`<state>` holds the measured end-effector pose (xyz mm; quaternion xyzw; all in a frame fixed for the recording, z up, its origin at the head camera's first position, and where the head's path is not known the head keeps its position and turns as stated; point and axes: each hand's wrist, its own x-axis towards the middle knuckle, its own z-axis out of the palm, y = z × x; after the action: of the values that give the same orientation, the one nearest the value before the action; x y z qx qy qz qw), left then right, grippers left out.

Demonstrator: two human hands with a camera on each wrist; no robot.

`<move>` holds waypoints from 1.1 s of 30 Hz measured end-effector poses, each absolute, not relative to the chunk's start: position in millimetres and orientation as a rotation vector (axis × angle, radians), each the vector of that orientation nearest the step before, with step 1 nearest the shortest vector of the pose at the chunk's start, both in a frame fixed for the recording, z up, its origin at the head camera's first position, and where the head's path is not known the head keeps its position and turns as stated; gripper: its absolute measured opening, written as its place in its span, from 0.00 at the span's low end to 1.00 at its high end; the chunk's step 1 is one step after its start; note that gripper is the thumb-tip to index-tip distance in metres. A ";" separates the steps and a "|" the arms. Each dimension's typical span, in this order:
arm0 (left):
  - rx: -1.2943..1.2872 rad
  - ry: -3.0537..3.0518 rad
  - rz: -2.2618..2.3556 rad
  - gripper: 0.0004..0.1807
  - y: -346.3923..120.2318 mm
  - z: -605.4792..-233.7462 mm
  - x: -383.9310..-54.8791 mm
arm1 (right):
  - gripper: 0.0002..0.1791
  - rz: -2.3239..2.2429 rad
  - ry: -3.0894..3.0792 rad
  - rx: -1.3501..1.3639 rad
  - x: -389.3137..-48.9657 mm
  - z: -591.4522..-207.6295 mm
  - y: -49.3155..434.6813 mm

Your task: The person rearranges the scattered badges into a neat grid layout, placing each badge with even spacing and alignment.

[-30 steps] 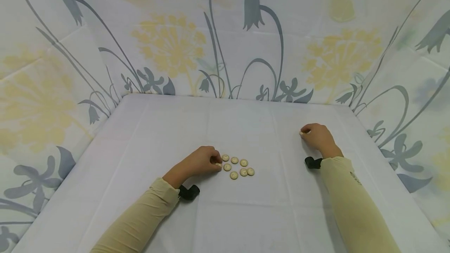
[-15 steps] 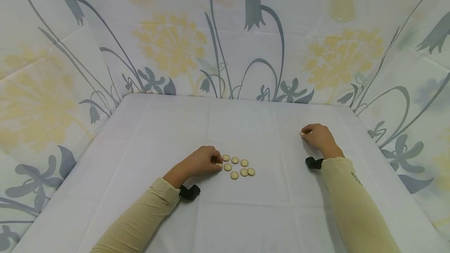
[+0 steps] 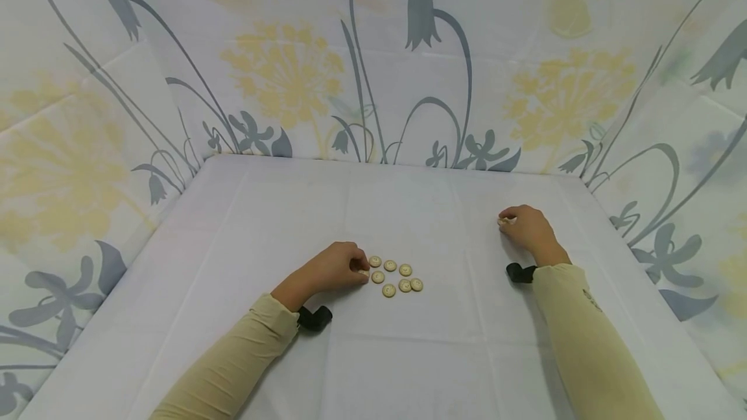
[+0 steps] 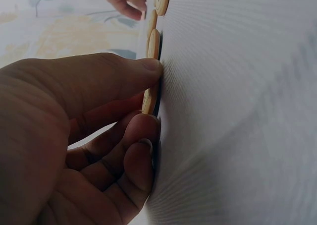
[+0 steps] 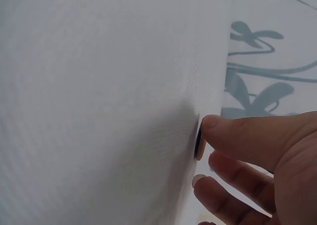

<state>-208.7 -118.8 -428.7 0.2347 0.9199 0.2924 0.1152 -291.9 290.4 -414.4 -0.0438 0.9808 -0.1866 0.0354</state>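
A: Difference against the earlier head frames?

B: Mainly at the right hand (image 3: 530,229). Before, only a pale sliver of the right button (image 5: 200,144) showed past the fingertips; now a wider part shows in the gap between thumb and finger. Hand position nearly the same.

A: Grip there?

B: Right wrist view: thumb tip touches the button's edge, other fingers bent just beside it. Held or let go, cannot tell. Button sits low at the white cloth (image 3: 408,368), toward the right side, well apart from the others.

A: Left hand (image 3: 332,271)?

B: No change noted. Thumb and a fingertip pinch the left button (image 4: 150,100), low at the cloth, at the left end of the group.

A: And the group?

B: Seven loose buttons (image 3: 389,290), lying on the cloth, layout unchanged. The two at the right end touch; the remaining five lie near one another with cloth between.
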 end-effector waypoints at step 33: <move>0.692 2.690 0.840 0.05 -119.0 -430.1 -210.3 | 0.19 -0.597 3.016 -0.414 -273.1 -409.4 238.5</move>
<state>-210.3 -119.0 -430.1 0.2368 0.9203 0.2876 0.1197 -273.1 238.5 -409.4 -0.1333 0.9720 -0.1925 0.0198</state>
